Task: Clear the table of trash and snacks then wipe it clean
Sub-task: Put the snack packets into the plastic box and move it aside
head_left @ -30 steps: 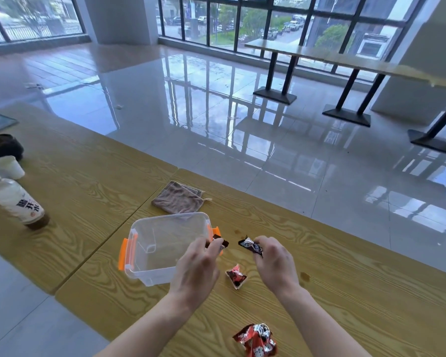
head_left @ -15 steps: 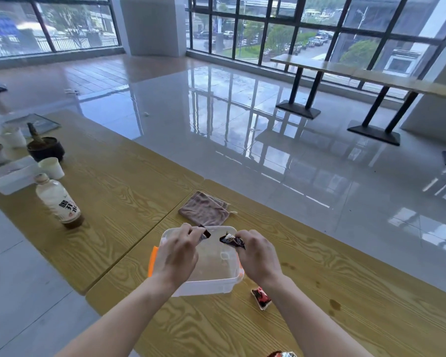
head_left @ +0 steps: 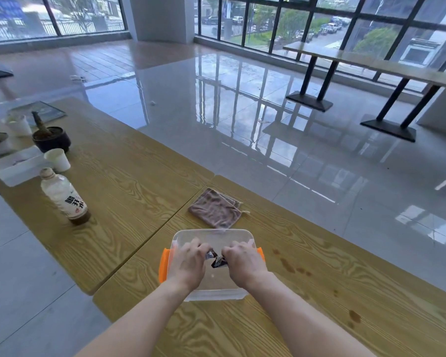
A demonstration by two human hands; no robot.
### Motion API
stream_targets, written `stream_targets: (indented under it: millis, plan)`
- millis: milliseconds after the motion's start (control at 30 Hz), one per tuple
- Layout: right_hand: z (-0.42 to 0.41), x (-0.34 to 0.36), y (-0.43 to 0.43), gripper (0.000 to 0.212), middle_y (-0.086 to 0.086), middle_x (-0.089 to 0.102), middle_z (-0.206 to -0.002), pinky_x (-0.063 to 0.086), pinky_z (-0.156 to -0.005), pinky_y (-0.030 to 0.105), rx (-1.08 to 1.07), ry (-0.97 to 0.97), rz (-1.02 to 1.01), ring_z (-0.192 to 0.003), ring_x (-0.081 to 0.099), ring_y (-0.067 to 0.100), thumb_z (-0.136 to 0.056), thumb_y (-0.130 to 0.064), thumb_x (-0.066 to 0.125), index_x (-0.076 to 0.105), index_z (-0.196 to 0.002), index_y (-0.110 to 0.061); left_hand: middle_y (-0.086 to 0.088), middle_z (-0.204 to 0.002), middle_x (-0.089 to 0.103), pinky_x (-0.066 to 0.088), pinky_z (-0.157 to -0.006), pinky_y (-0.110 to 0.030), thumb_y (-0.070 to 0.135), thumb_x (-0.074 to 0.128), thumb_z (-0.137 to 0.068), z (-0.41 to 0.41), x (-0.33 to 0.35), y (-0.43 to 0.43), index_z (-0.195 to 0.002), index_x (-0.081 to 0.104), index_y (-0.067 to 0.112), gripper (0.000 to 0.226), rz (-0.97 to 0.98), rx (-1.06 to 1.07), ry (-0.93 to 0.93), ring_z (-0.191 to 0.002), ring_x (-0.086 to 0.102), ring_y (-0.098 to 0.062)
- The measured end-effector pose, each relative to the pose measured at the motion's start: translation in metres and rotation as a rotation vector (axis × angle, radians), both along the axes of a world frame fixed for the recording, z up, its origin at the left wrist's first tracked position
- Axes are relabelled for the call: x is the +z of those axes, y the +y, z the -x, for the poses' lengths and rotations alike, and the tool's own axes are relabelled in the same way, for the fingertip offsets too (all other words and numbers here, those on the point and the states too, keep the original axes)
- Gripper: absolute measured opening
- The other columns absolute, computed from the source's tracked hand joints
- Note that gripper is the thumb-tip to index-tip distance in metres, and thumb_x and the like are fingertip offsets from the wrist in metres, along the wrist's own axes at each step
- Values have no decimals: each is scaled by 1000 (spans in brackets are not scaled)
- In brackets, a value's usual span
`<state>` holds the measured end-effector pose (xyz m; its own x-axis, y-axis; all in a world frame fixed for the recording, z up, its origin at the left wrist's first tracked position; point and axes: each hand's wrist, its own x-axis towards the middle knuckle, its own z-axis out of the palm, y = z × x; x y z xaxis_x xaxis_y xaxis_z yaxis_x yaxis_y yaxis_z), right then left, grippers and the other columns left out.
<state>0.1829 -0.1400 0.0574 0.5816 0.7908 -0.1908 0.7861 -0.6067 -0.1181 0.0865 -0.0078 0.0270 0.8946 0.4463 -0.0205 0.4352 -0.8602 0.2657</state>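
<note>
Your left hand (head_left: pixel 188 264) and right hand (head_left: pixel 243 262) are both over the clear plastic box (head_left: pixel 213 237) with orange clips, the landmark here, which sits on the near wooden table (head_left: pixel 319 292). Your left fingers pinch one small dark candy wrapper (head_left: pixel 210 254); your right fingers pinch a second dark wrapper (head_left: pixel 219 262) with a silvery crimped end, the two wrappers just beside each other above the box's inside. Any print on either wrapper is too small to read. The box bottom that shows around your hands looks bare. Right of the box, dark stains (head_left: pixel 291 266) spot the wood. Just beyond the box lies a folded brown cloth (head_left: pixel 215 208), apart from its far rim. Left of the box, on the adjoining table, stands a capped bottle (head_left: pixel 63 195) with a white label bearing large dark characters and a little brown liquid at the bottom. Farther left of the box stand a white paper cup (head_left: pixel 58 159), a shallow white tray (head_left: pixel 17 167) and a dark pot (head_left: pixel 51 139) holding a stubby plant stem.
</note>
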Motion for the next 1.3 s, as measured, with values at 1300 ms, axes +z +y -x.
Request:
stream_targets:
  millis: [1300]
  plan:
    - [-4, 32, -121, 34, 0, 67, -111, 48, -82, 31, -343, 88, -437, -106, 60, 20, -91, -22, 65, 66, -125, -21, -5, -104, 61, 50, -79, -41, 14, 63, -84, -7, 50, -98, -117, 65, 16, 33, 205, -225, -318, -95, 59, -27]
